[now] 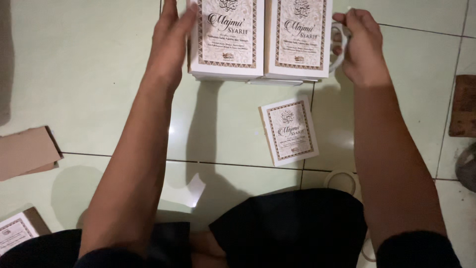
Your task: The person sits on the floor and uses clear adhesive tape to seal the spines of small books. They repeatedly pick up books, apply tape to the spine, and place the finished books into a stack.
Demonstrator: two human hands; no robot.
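Observation:
Two stacks of white books with ornate brown-framed covers stand side by side on the pale tiled floor, the left stack (228, 34) touching the right stack (300, 34). My left hand (168, 44) lies flat and open against the left stack's outer side. My right hand (364, 49) is at the right stack's outer side, its fingers curled around a whitish translucent tape roll (341, 59). A single book of the same kind (289, 131) lies alone on the floor between my arms.
A second pale ring (342, 181) lies by my knee. Brown cardboard (25, 151) and another book on a box (15, 231) are at the left. A brown mat (463, 106) and a dark object (468, 168) sit at the right edge.

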